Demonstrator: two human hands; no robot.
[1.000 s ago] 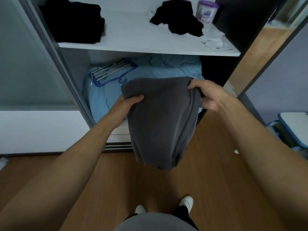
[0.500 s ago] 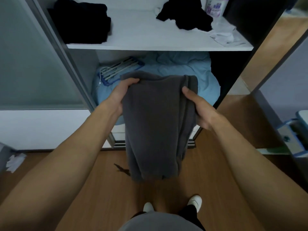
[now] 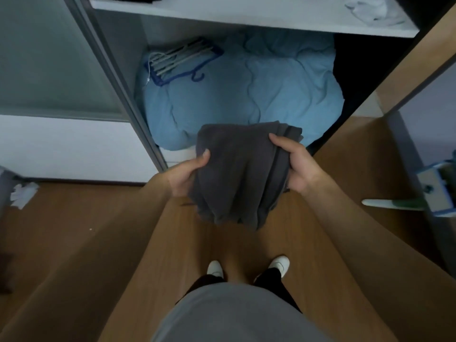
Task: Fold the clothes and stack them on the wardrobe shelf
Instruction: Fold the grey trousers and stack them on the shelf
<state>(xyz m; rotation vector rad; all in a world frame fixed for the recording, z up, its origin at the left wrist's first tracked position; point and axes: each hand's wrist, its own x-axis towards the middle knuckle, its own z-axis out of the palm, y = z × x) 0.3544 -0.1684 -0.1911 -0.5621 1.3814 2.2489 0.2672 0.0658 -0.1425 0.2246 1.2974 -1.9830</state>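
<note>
Before wardrobe (image 3: 116, 77), L hand (image 3: 187, 174), R hand (image 3: 298, 166) gripping grey garment (image 3: 237, 174)

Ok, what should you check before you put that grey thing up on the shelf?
1. Grip on both sides: the left hand and the right hand each hold a side of the grey garment. Ok.
2. Fold tidy: the lower end hangs bunched below the hands. Not ok.
3. Room on the shelf: only its front edge shows. Cannot tell.
4. White cloth at the shelf's right end folded: it lies crumpled. Not ok.
5. Garment up at shelf height: it is held low, in front of the blue bedding. Not ok.
</note>
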